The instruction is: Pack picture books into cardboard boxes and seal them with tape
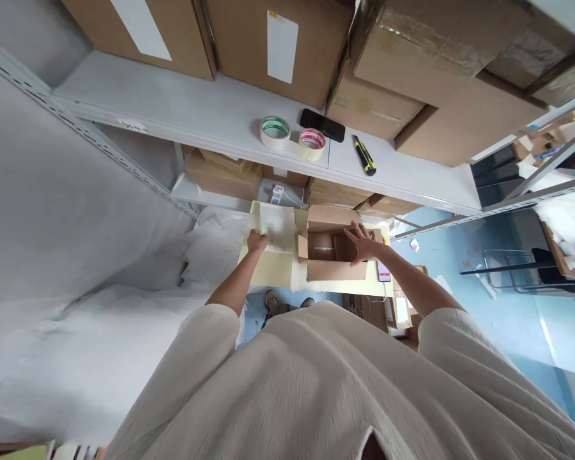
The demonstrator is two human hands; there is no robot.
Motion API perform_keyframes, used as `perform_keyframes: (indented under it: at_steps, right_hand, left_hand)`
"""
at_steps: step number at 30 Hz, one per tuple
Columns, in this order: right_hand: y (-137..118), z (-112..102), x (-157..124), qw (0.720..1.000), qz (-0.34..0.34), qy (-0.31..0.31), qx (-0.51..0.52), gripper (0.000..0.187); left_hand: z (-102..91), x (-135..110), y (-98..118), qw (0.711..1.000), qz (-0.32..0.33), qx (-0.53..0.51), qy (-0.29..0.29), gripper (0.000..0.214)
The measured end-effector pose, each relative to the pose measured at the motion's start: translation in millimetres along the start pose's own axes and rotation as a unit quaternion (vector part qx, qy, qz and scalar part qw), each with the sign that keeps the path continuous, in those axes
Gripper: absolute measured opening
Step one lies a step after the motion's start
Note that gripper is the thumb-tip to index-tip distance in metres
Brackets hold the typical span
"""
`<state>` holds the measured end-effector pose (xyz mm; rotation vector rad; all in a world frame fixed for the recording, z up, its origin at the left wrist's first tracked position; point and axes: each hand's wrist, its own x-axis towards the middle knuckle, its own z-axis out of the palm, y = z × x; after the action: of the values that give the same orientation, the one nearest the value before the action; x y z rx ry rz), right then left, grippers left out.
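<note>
A small open cardboard box [326,252] stands on a pale yellow tabletop [268,271] below a shelf. My right hand [361,243] lies on the box's right side, fingers stretched out over its opening. My left hand [256,241] is closed on the edge of a white sheet of wrapping paper [278,229] lying left of the box.
The white shelf [191,108] above carries two tape rolls [292,137], a black phone [322,124] and a yellow utility knife [364,156], with large cardboard cartons [278,45] behind. A phone [383,271] lies right of the box. White packing material [76,358] piles at the left. Blue floor at right.
</note>
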<state>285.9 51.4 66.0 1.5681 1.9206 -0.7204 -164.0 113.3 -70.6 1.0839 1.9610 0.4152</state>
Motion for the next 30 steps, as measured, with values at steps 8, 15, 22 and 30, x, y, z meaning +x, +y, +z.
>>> perform_keyframes:
  at_steps: [8,15,22,30]
  right_hand:
    - [7,6,5,0.999,-0.027,0.019,0.015,0.175]
    - [11,10,11,0.997,-0.051,0.047,0.018,0.174]
    - [20,25,3,0.991,-0.073,0.11,0.034,0.168]
    - [24,47,-24,0.977,-0.064,0.194,0.059,0.154]
  left_hand:
    - [-49.5,-29,31,0.993,0.084,0.041,0.073,0.025]
    - [-115.9,-78,81,0.954,0.259,0.054,0.14,0.023]
    - [-110.8,-154,146,0.911,0.389,0.093,0.104,0.029]
    - [-41.6,-197,218,0.847,0.503,0.155,0.068,0.029]
